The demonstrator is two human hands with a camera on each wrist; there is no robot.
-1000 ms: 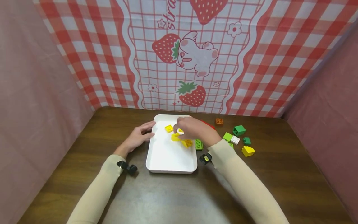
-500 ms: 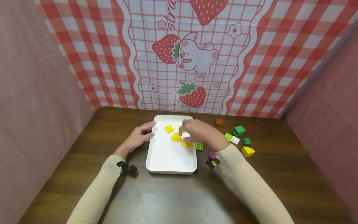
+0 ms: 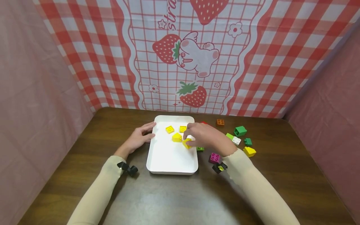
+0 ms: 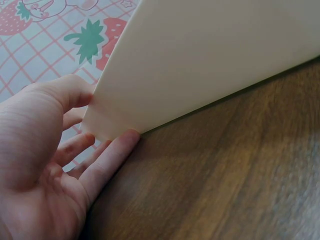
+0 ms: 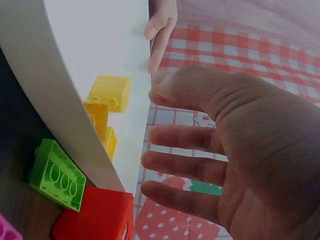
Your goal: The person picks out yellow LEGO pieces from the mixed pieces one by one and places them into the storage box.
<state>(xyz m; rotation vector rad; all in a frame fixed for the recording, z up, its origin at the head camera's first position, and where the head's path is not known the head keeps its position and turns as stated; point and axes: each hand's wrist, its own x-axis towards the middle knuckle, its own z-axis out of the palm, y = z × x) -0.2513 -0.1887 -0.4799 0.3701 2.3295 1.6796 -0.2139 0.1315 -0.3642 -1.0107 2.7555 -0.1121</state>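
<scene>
A white tray lies on the table with several yellow bricks in its far half. My left hand touches the tray's left side; in the left wrist view its fingertips rest against the outer wall. My right hand hovers over the tray's right edge, close to a yellow brick that it partly covers. In the right wrist view, the fingers are spread loosely and hold nothing. A wedge-shaped yellow brick and two flat yellow pieces, one of them a square, lie to the left.
Right of the tray are a light green brick, a red brick and a magenta brick. Farther right lie an orange brick, green bricks, a white brick and a yellow brick.
My right hand has moved right from over the yellow bricks towards the tray's edge, uncovering more of them. The magenta brick has come into view beside my wrist. My left hand stays put.
</scene>
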